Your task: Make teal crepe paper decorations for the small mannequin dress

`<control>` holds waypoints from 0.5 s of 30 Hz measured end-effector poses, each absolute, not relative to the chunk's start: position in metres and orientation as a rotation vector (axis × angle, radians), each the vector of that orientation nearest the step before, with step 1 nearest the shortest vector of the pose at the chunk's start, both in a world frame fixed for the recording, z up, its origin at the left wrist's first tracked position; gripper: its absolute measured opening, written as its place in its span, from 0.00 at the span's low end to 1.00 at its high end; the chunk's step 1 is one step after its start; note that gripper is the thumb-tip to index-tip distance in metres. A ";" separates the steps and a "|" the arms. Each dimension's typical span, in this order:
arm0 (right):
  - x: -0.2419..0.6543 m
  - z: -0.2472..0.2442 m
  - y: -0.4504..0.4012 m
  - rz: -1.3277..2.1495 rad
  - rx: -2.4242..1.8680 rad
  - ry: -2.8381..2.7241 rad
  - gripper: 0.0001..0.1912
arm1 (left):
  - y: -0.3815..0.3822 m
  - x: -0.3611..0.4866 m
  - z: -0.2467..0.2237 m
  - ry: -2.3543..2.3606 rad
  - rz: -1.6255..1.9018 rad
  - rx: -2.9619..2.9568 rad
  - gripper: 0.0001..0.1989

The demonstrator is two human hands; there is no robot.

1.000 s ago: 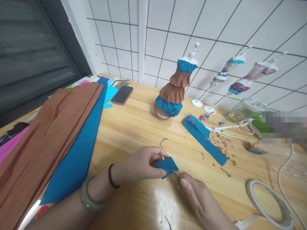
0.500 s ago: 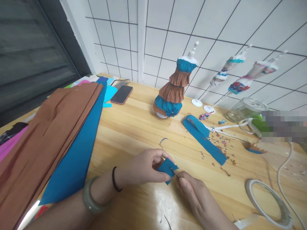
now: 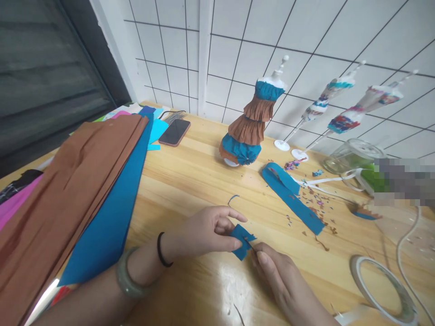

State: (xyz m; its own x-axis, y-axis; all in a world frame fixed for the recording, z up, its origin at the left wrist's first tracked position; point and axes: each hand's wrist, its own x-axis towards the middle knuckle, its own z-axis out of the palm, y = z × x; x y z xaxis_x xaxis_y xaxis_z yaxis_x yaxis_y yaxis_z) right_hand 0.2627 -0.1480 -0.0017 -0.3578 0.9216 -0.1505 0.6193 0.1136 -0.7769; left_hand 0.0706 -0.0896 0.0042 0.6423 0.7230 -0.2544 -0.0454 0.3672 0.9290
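Observation:
A small square of blue crepe paper is held at its left edge by my left hand, thumb on top and index finger lifted off. A ragged corner of the paper points right. My right hand is closed around a thin dark stem, like a wire or the tip of a slim tool; its rest is hidden in the fingers. The stem's end lies against the middle of the paper. Beyond the hands stands a dress form covered in ruffled blue and brown crepe paper.
Brown crepe paper sheets over a blue sheet fill the left side. A phone lies at the back. Rightward are a blue strip, paper scraps, a glass jar, a tape roll and a white cable.
My left index finger has lifted off the blue paper, and the paper has turned slightly. The dark stem stays against it. The whole view has shifted a little.

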 end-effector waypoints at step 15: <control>0.263 -0.002 -0.148 1.079 -1.525 -2.066 0.19 | -0.092 0.075 -0.002 0.813 0.560 1.183 0.20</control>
